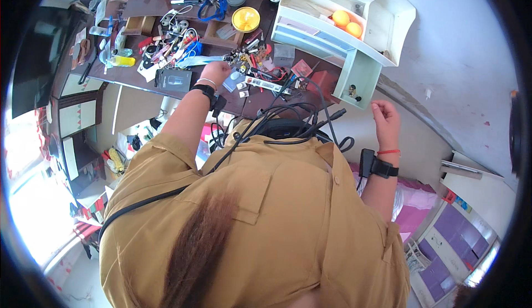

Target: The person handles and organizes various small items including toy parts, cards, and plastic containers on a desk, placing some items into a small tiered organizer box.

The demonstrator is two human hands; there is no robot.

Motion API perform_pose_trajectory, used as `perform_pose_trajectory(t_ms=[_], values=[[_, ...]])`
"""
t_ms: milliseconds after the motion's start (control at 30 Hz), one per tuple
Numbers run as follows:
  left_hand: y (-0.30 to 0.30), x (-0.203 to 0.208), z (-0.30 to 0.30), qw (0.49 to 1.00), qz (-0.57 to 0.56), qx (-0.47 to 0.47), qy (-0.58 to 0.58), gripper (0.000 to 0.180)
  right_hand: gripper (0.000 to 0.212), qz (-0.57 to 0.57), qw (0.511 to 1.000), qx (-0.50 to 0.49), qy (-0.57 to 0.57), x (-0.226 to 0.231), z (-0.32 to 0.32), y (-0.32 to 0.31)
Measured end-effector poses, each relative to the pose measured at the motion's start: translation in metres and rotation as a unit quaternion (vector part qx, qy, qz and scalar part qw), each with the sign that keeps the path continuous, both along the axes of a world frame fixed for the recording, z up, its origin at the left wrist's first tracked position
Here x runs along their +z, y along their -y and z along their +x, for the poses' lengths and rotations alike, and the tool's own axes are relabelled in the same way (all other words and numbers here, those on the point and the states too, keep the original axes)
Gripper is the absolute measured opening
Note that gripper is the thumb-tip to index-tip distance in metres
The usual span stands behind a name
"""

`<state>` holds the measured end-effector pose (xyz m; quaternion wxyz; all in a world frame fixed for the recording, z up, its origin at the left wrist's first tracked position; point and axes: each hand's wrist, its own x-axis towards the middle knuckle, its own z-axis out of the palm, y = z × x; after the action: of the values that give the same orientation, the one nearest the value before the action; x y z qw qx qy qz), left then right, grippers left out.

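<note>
My left hand [215, 72] is over the near edge of the dark table, its fingers curled in beside a heap of small items. What it holds, if anything, is hidden. Close by lie a dark flat box [173, 80] and a white strip-shaped packet [267, 85]. My right hand [387, 122] is at the right, fingertips drawn together just off the corner of a pale green drawer [363, 81]. Nothing can be made out between them. That drawer sticks out from a white plastic organizer [318, 42] and has a few small dark and brass-coloured pieces inside.
Two orange balls [340, 18] sit in the organizer's upper tray. A yellow round tin [245, 19], blue-handled scissors or loop [213, 6] and small wooden drawers [221, 34] crowd the table. Black cables [293, 114] loop in front of my chest. A wall rises at right.
</note>
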<state>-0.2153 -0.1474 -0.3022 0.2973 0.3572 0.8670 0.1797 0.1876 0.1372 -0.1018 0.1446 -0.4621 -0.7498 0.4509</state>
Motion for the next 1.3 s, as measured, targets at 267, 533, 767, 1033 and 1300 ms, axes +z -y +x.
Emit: perform_pose_trajectory(t_ms=[267, 533, 767, 1033, 1300], values=[[-0.028, -0.005, 0.016, 0.990, 0.073, -0.115, -0.024, 0.024, 0.012, -0.024, 0.999, -0.030, 0.001, 0.006, -0.001, 0.023], [-0.035, -0.002, 0.014, 0.989, 0.035, -0.136, -0.054, 0.017, 0.012, -0.008, 0.998, -0.056, 0.009, 0.009, 0.011, 0.038], [-0.033, 0.042, -0.002, 0.985, 0.123, -0.026, 0.115, 0.018, 0.012, 0.001, 0.998, -0.066, 0.019, 0.019, 0.013, 0.034], [-0.039, 0.157, -0.001, 0.952, 0.242, -0.033, 0.183, 0.016, 0.013, -0.028, 0.996, -0.043, -0.079, 0.049, -0.015, 0.023], [-0.086, 0.228, 0.015, 0.953, 0.280, -0.115, -0.013, 0.014, 0.012, -0.004, 0.992, 0.031, -0.121, 0.070, -0.041, 0.011]])
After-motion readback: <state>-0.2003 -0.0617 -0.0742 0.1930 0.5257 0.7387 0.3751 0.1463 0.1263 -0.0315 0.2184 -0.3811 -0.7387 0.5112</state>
